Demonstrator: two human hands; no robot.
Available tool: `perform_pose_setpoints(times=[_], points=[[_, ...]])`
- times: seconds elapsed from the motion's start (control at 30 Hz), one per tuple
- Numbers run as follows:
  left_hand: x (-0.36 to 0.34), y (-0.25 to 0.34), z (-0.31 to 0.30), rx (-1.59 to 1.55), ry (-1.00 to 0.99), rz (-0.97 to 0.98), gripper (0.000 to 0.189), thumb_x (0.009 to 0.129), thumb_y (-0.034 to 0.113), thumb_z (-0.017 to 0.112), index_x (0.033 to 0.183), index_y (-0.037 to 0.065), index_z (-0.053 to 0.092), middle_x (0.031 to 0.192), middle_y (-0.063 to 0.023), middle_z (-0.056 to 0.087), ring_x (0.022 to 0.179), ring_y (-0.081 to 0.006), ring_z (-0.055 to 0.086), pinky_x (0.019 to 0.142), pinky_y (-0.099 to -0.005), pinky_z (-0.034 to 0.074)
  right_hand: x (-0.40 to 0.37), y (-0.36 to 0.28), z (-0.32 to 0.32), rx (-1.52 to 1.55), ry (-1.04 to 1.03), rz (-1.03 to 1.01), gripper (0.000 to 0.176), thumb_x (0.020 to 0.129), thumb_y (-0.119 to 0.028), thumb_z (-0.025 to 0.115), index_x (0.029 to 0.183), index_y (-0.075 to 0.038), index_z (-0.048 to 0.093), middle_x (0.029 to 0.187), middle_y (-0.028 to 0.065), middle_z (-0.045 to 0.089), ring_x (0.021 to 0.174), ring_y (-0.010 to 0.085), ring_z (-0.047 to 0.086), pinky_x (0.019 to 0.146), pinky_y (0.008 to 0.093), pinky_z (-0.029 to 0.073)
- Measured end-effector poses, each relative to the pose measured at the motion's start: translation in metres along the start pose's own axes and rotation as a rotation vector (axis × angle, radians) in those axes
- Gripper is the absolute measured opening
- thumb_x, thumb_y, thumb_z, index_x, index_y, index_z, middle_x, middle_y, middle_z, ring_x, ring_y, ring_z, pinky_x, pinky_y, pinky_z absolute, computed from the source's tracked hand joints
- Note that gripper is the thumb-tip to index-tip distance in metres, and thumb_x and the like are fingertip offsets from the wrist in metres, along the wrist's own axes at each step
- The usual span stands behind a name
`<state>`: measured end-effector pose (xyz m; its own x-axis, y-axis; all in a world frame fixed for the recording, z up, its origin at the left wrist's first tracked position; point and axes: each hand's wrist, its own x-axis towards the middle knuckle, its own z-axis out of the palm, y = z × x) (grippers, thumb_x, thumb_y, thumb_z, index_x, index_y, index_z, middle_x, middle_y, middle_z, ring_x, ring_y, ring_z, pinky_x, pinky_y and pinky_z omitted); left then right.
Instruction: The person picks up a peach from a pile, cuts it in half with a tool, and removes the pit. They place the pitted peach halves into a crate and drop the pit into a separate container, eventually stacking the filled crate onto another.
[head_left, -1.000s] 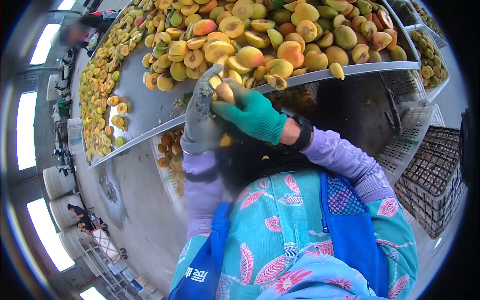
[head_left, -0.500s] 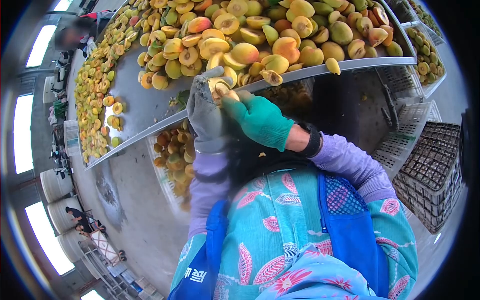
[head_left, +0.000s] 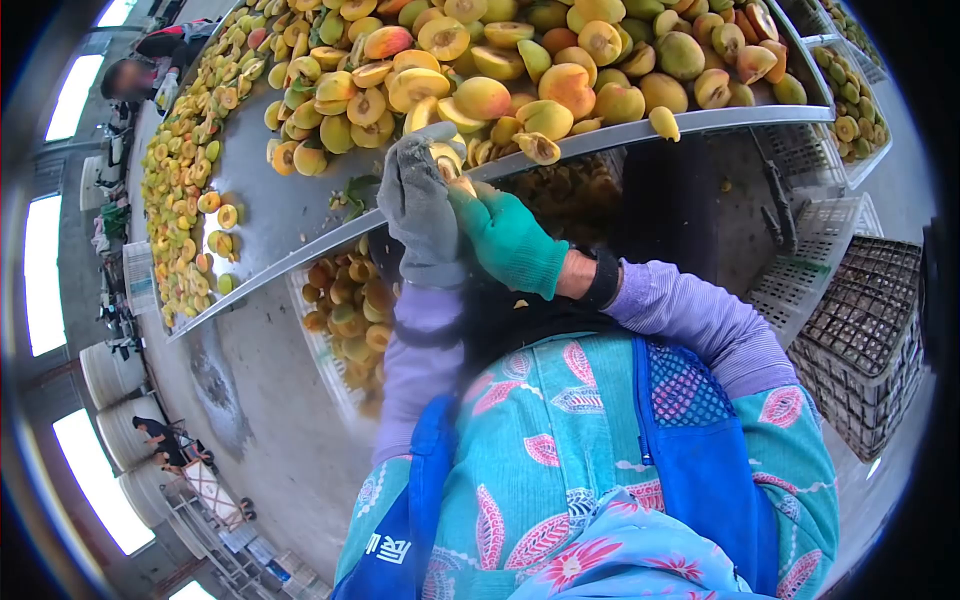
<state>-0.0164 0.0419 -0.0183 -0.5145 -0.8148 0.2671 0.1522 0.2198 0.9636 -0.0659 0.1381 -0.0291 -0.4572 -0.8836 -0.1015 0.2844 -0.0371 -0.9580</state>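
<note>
My left hand [head_left: 418,205], in a grey glove, is closed around a halved yellow peach [head_left: 446,158] just above the table's front edge. The cut face is partly visible between the fingers. My right hand [head_left: 515,242], in a green knitted glove, has its fingers pressed together against the peach's lower side. Whether a small tool sits in those fingers is hidden. Behind both hands lies a heap of cut yellow peaches [head_left: 480,97] on the metal table [head_left: 275,205].
Below the table edge stands a crate of peaches [head_left: 345,310]. Stacked plastic crates [head_left: 860,320] and a white crate [head_left: 815,265] are at right. Another person [head_left: 135,78] is at the table's far left; a cart [head_left: 205,480] stands on the floor.
Both hands stay together at the peach, which has turned slightly so less of its cut face shows. The right hand has shifted a little left, and the view has moved slightly.
</note>
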Motion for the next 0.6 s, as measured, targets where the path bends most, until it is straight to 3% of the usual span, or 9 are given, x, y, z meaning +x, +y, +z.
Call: perform_pose_setpoints(times=[0.07,0.17,0.27,0.37,0.4,0.47,0.5,0.6], points=[[0.002,-0.002,-0.001,-0.004,-0.016,0.004,0.037,0.101,0.029,0.044,0.104,-0.002,0.064,0.091,-0.0072,0.066,0.081,-0.0132,0.058,0.071,-0.025,0.045,-0.001,-0.003,0.001,0.055,0.011,0.028,0.041,0.1,-0.037,0.047,0.107,0.002,0.059,0.09,0.0225,0.065,0.082,0.0331,0.062,0.074,0.0403,0.048],[0.006,0.001,-0.013,0.178,-0.194,0.006,0.034,0.102,0.027,0.043,0.106,-0.001,0.063,0.089,-0.0074,0.065,0.082,-0.0145,0.059,0.072,-0.0262,0.047,0.002,0.0,-0.007,-0.056,-0.05,0.078,0.04,0.099,-0.037,0.048,0.107,0.001,0.059,0.091,0.023,0.065,0.084,0.0365,0.063,0.074,0.0413,0.048],[0.016,0.013,-0.017,0.609,-0.428,0.403,0.031,0.099,0.023,0.045,0.1,-0.002,0.063,0.09,-0.0091,0.066,0.081,-0.0164,0.062,0.073,-0.0277,0.05,0.011,0.005,-0.03,-0.243,-0.191,0.028,0.042,0.098,-0.039,0.047,0.108,0.0,0.058,0.093,0.0239,0.065,0.087,0.0383,0.063,0.074,0.0436,0.048],[0.008,0.026,0.002,0.219,-0.194,0.093,0.022,0.093,0.016,0.049,0.097,-0.001,0.062,0.088,-0.0077,0.066,0.079,-0.0152,0.062,0.071,-0.0276,0.05,-0.001,-0.009,-0.015,-0.312,-0.03,0.007,0.044,0.099,-0.04,0.046,0.11,0.001,0.057,0.094,0.0244,0.065,0.088,0.0387,0.063,0.073,0.0438,0.048],[0.006,0.023,0.004,-0.061,-0.112,-0.095,0.03,0.101,0.022,0.043,0.102,-0.003,0.06,0.085,-0.01,0.066,0.08,-0.0176,0.062,0.072,-0.0275,0.049,-0.002,-0.005,-0.012,-0.267,0.005,-0.049,0.046,0.099,-0.041,0.046,0.111,0.002,0.055,0.09,0.023,0.065,0.086,0.037,0.063,0.075,0.0444,0.047],[0.009,0.015,0.002,0.093,-0.165,0.024,0.031,0.101,0.023,0.044,0.101,-0.004,0.06,0.084,-0.0108,0.066,0.078,-0.0176,0.063,0.069,-0.0273,0.05,0.001,0.008,-0.003,-0.108,0.035,-0.077,0.047,0.099,-0.044,0.045,0.111,0.001,0.055,0.081,0.0188,0.064,0.073,0.0325,0.063,0.066,0.0434,0.049],[0.011,0.015,0.002,0.092,-0.185,-0.045,0.031,0.1,0.023,0.045,0.1,-0.004,0.061,0.083,-0.0111,0.066,0.074,-0.0169,0.063,0.066,-0.0269,0.05,-0.002,0.012,-0.001,-0.029,0.05,-0.083,0.048,0.099,-0.045,0.044,0.111,0.0,0.054,0.077,0.0167,0.063,0.067,0.0302,0.062,0.062,0.0429,0.05],[0.021,0.012,0.0,0.002,-0.325,-0.283,0.03,0.098,0.022,0.048,0.096,-0.003,0.063,0.08,-0.0101,0.066,0.069,-0.0153,0.062,0.062,-0.0263,0.049,-0.007,-0.002,-0.003,0.172,-0.049,0.289,0.045,0.099,-0.049,0.043,0.099,-0.005,0.055,0.065,0.0084,0.055,0.049,0.0203,0.053,0.044,0.0368,0.043]])
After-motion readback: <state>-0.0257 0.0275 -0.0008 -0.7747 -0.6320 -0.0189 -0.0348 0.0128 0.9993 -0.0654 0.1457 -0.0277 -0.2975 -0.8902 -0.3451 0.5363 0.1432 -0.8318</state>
